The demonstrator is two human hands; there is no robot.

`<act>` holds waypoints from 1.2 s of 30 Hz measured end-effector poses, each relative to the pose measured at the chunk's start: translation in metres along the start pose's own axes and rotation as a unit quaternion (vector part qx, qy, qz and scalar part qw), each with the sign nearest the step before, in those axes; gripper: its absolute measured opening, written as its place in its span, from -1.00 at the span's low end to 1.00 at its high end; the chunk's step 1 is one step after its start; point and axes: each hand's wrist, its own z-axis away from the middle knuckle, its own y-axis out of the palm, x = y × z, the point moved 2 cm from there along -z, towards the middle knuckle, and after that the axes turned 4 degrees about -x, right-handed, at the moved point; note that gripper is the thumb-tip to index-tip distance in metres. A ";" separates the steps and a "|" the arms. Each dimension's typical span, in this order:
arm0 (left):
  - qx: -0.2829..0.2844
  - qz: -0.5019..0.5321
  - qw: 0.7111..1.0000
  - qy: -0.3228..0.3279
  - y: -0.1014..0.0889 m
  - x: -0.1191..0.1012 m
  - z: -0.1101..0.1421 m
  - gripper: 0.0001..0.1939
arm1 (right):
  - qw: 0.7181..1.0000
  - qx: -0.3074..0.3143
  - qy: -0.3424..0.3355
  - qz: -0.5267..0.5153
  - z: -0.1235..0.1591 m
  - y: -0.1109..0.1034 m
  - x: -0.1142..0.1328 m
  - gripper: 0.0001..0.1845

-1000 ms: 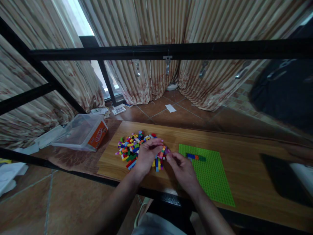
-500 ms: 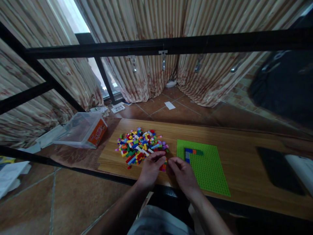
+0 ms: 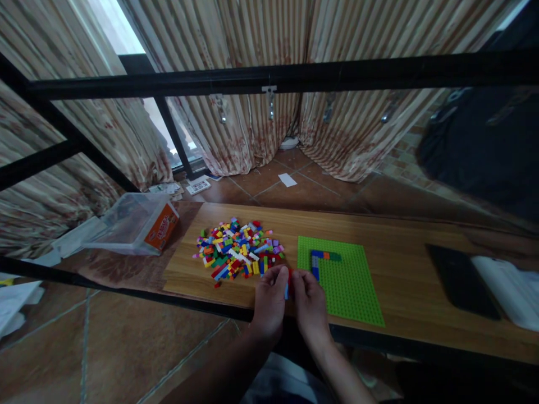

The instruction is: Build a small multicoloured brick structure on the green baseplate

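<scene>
My left hand (image 3: 270,297) is closed at the table's front edge, with a light blue brick (image 3: 287,291) showing beside its thumb. Close against it, my right hand (image 3: 310,298) pinches a red brick (image 3: 290,275), mostly covered by fingers. Whether the two bricks are joined I cannot tell. Right of the hands lies a green studded baseplate (image 3: 353,286). On its far left part, blue, grey, orange and dark green bricks (image 3: 326,256) form an L shape. A loose pile of mixed coloured bricks (image 3: 238,247) spreads to the left of my hands.
A clear plastic box (image 3: 126,221) with an orange label lies at the left end of the wooden table (image 3: 269,216). Toward the right are a black flat object (image 3: 458,280) and a white object (image 3: 505,289). A black metal bar (image 3: 295,77) crosses beyond the table.
Both hands have come together, and the red and light blue bricks now show between the fingers. The view has shifted slightly. The bricks on the baseplate look the same.
</scene>
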 end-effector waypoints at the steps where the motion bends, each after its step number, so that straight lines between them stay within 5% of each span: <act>1: 0.005 -0.044 0.999 0.016 -0.002 0.001 0.001 -0.64 | 1.000 -0.008 -0.004 0.004 0.000 -0.002 0.000 -0.57; 8: 0.038 -0.359 0.915 0.178 -0.008 -0.003 0.008 -0.68 | 1.000 0.003 -0.009 0.020 0.001 -0.007 0.004 -0.59; 20: 0.093 -0.316 0.925 0.189 -0.003 -0.006 0.015 -0.65 | 0.998 -0.012 -0.012 -0.059 0.004 -0.007 0.005 -0.58; 27: 0.086 -0.220 0.964 0.119 -0.009 0.006 0.014 -0.64 | 0.996 -0.004 0.006 -0.093 0.006 -0.005 0.001 -0.55; 31: 0.080 -0.138 0.987 0.027 -0.008 0.008 0.014 -0.58 | 0.987 -0.008 0.040 -0.154 0.004 0.000 -0.005 -0.56; 36: 0.094 -0.074 0.991 -0.052 -0.008 0.001 0.011 -0.56 | 0.976 0.016 0.099 -0.194 0.000 0.005 -0.011 -0.54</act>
